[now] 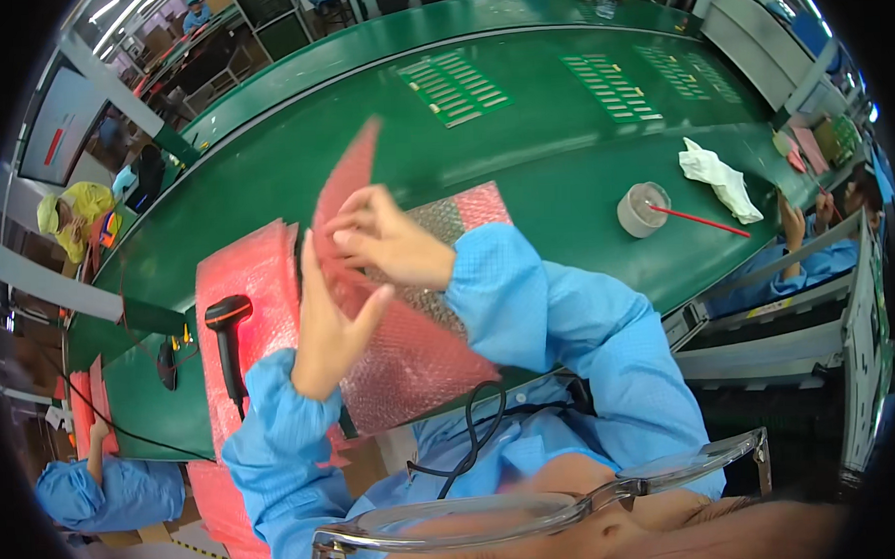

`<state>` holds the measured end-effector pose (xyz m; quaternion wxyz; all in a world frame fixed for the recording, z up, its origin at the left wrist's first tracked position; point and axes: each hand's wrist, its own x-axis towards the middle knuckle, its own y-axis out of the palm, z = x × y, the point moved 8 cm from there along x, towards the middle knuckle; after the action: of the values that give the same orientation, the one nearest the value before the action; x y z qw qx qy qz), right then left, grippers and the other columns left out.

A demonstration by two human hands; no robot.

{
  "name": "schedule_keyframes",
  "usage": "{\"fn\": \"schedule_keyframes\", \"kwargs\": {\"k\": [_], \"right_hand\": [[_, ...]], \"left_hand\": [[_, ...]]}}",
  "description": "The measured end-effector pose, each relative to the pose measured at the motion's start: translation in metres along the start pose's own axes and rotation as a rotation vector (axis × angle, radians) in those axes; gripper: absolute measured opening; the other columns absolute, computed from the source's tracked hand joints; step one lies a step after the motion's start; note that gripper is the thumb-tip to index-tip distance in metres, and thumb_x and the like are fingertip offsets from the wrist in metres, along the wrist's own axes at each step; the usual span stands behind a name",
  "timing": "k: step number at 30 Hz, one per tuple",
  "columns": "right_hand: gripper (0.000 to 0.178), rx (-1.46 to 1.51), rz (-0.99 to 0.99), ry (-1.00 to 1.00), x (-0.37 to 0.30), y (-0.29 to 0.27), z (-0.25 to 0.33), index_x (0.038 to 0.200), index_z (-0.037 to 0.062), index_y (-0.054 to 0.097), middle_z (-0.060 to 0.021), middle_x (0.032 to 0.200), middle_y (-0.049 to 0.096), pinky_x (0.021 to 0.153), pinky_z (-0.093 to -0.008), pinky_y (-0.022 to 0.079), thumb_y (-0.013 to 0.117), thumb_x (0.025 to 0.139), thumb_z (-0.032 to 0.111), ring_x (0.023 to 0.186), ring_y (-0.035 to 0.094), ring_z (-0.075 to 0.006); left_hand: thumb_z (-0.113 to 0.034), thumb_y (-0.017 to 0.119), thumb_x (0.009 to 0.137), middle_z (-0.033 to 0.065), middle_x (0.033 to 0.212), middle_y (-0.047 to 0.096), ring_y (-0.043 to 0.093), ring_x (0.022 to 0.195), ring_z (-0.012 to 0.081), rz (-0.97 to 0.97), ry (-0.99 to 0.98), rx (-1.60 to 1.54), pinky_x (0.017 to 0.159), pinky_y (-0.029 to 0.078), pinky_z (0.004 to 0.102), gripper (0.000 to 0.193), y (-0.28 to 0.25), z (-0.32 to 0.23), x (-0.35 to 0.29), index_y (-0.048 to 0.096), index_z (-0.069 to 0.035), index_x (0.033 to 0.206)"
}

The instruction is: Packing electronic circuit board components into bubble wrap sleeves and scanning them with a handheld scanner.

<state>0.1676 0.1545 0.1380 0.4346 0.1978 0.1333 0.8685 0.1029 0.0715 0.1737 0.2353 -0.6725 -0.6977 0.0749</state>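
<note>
A pink bubble wrap bag (416, 364) is lifted and bent in front of me, its upper end raised above the bench. My right hand (392, 244) has its fingers bent together on the bag's fold. Along the bag's left side, my left hand (333, 328) supports it, fingers pointing up and thumb apart. Beneath and beyond my hands lies another bubble wrap piece, grey and pink (482, 205). To the left, a black handheld barcode scanner (229, 351) rests on a stack of pink bubble wrap bags (245, 272).
Green panels of small circuit boards (454, 87) lie on the far belt. At right are a cup (643, 210) with a red-handled stick and a crumpled white cloth (720, 179). A black mouse (167, 364) sits left. Co-workers are at both sides; a cable (472, 426) hangs before me.
</note>
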Motion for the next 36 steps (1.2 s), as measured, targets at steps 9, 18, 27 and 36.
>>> {"fn": "schedule_keyframes", "kwargs": {"k": [9,18,27,36], "right_hand": [[0.014,-0.487,-0.232,-0.219,0.048,-0.182,0.066,0.093,0.0021,0.054,-0.0090,0.083,0.064,0.073,-0.0279,0.048,0.051,0.081,0.007,0.076,0.061,-0.0152],[0.058,-1.573,-0.548,0.203,0.154,-0.311,-0.039,0.100,-0.0006,0.057,-0.0158,0.086,0.063,0.072,-0.0399,0.049,0.058,0.075,0.052,0.082,0.062,-0.0310],[0.046,-1.870,-0.401,0.245,0.227,-0.315,-0.085,0.097,0.0082,0.066,-0.0101,0.089,0.063,0.071,-0.0416,0.049,0.055,0.077,0.049,0.086,0.062,-0.0291],[0.025,-2.186,-0.146,0.516,0.228,-0.310,-0.095,0.094,0.0080,0.067,-0.0123,0.094,0.065,0.065,-0.0552,0.048,0.049,0.079,0.017,0.086,0.062,-0.0324]], "left_hand": [[0.004,0.050,0.074,0.0073,0.096,0.054,0.055,0.087,0.0132,-0.135,-0.161,-0.409,0.070,0.048,0.0245,0.043,-0.100,0.074,0.080,0.044,0.001,0.117],[-0.005,0.052,0.076,0.0199,0.123,0.044,0.046,0.113,0.0260,-0.035,-0.227,0.085,0.093,0.039,0.0367,0.064,-0.067,0.203,0.108,0.025,0.003,0.134],[-0.018,0.059,0.075,0.0255,0.118,0.047,0.049,0.101,0.0437,0.480,0.314,0.928,0.086,0.041,0.0482,0.045,0.094,0.085,0.095,0.049,0.004,0.113],[-0.028,0.057,0.075,0.0115,0.081,0.049,0.059,0.051,0.0256,0.129,0.379,1.398,0.039,0.047,0.0331,0.043,0.189,0.093,0.122,0.046,-0.002,0.108]]}}
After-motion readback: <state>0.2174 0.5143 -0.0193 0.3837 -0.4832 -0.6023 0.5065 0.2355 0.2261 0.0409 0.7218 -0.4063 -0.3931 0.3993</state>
